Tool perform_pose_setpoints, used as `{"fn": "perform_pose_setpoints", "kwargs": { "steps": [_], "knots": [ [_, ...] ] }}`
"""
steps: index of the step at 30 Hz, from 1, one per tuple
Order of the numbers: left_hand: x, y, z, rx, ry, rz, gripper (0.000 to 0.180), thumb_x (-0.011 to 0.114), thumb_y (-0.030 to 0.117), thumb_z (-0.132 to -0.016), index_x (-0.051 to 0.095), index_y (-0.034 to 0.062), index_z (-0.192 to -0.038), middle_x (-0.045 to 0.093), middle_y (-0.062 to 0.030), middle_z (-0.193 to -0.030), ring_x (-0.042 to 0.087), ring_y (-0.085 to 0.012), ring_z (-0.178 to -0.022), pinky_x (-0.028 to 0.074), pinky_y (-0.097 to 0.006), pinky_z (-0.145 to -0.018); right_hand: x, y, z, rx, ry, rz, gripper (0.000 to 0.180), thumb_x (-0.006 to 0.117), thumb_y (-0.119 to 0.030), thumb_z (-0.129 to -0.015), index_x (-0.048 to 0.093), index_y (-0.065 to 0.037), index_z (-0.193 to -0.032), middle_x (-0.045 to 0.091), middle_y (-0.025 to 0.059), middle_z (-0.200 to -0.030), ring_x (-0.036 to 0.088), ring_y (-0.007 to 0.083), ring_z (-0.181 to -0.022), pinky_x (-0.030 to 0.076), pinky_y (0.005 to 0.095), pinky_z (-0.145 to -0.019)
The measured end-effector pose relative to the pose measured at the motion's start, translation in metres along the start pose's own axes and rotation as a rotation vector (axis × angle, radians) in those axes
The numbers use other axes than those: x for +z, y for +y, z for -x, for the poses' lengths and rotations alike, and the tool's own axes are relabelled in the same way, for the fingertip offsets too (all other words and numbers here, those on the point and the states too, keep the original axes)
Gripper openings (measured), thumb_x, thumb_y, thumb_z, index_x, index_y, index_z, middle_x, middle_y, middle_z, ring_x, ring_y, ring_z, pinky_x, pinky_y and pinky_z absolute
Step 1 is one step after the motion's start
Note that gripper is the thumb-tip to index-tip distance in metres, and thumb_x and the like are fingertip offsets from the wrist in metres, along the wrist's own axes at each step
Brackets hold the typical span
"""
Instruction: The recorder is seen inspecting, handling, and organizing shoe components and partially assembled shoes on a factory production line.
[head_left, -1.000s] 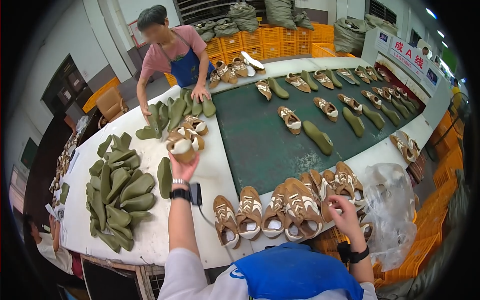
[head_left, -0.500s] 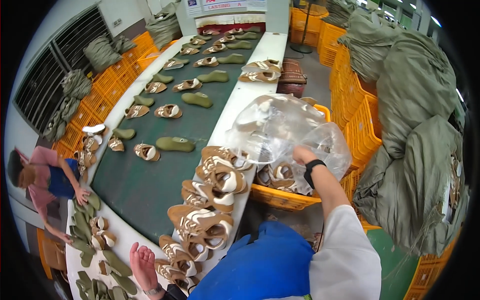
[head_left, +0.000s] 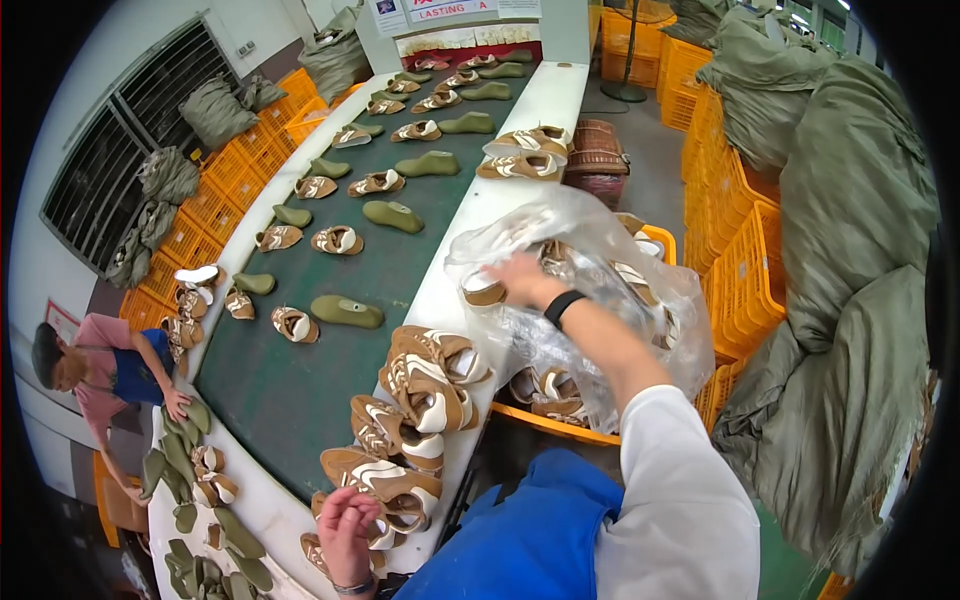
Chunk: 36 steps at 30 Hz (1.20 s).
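Shoe uppers (head_left: 425,385) were stacked beside the conveyor (head_left: 330,350), steadied by the left hand (head_left: 347,530), while another was gripped by the right hand (head_left: 518,280) inside a still-stocked plastic bag (head_left: 640,300).

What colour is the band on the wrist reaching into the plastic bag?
Black; the wristband shows best in the head view.

Dark green conveyor belt (head_left: 300,390) runs up middle, carrying scattered brown-and-white shoe uppers (head_left: 338,240) and olive green shoe lasts (head_left: 346,311). Orange plastic crates (head_left: 235,175) stacked along left wall, grey-green sacks (head_left: 215,110) on top. More bulging green sacks (head_left: 850,300) piled at right. Co-worker in pink shirt and blue apron (head_left: 105,370) leans over lasts at lower left.
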<state>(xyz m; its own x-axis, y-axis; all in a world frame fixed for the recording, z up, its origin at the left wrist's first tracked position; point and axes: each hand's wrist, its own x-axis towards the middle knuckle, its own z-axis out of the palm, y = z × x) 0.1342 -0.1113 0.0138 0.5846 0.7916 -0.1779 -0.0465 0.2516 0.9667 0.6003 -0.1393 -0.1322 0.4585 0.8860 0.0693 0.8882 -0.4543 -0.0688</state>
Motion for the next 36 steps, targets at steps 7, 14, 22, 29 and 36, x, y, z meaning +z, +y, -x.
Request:
{"fn": "perform_pose_setpoints", "kwargs": {
  "steps": [7,14,22,29,36],
  "knots": [
    [0.061,-0.005,-0.012,-0.056,-0.283,-0.077,0.028,0.05,0.003,-0.086,0.05,-0.003,-0.113,0.06,-0.0138,-0.097,0.059,-0.0193,-0.089,0.048,-0.03,-0.083,0.018,-0.032,-0.023,-0.092,0.105,-0.077,0.045,0.058,-0.02,-0.074,0.05,-0.023,-0.118,0.055,0.0107,-0.101,0.055,0.0281,-0.097,0.05,0.0372,-0.068],
    [0.071,-0.03,-0.046,-0.278,-0.454,-0.093,0.032,0.049,0.012,-0.09,0.046,-0.0002,-0.119,0.058,-0.0131,-0.107,0.056,-0.0192,-0.101,0.044,-0.034,-0.09,-0.04,-0.03,0.068,-0.232,0.519,-0.341,0.053,0.067,-0.02,-0.065,0.051,-0.016,-0.115,0.054,0.011,-0.095,0.054,0.029,-0.084,0.049,0.0363,-0.068],
    [0.109,-0.074,-0.103,-0.612,-0.482,0.268,0.046,0.043,0.035,-0.093,0.035,0.0108,-0.132,0.044,-0.007,-0.129,0.043,-0.0217,-0.118,0.035,-0.041,-0.099,-0.065,-0.101,0.172,-0.556,0.44,-0.839,0.037,0.066,-0.008,-0.069,0.054,-0.008,-0.104,0.054,0.0136,-0.105,0.053,0.0308,-0.099,0.045,0.0369,-0.084],
    [0.097,-0.044,-0.104,-0.343,-0.641,0.255,0.055,0.045,0.036,-0.091,0.033,0.0023,-0.133,0.041,-0.0111,-0.133,0.04,-0.021,-0.122,0.028,-0.041,-0.104,0.1,0.037,0.127,0.326,-0.321,-1.985,0.027,0.054,-0.02,-0.086,0.055,-0.002,-0.106,0.058,0.0078,-0.097,0.056,0.0162,-0.089,0.046,0.0309,-0.078],
    [0.049,-0.036,-0.077,-0.415,-0.573,-0.313,0.039,0.067,0.01,-0.078,0.053,-0.0002,-0.113,0.061,-0.0016,-0.096,0.058,-0.0088,-0.084,0.046,-0.022,-0.075,0.098,0.028,0.068,0.374,0.159,-2.302,0.036,0.047,-0.032,-0.091,0.051,-0.009,-0.119,0.053,0.0006,-0.082,0.053,0.0133,-0.072,0.046,0.0274,-0.066]
  ]
}}
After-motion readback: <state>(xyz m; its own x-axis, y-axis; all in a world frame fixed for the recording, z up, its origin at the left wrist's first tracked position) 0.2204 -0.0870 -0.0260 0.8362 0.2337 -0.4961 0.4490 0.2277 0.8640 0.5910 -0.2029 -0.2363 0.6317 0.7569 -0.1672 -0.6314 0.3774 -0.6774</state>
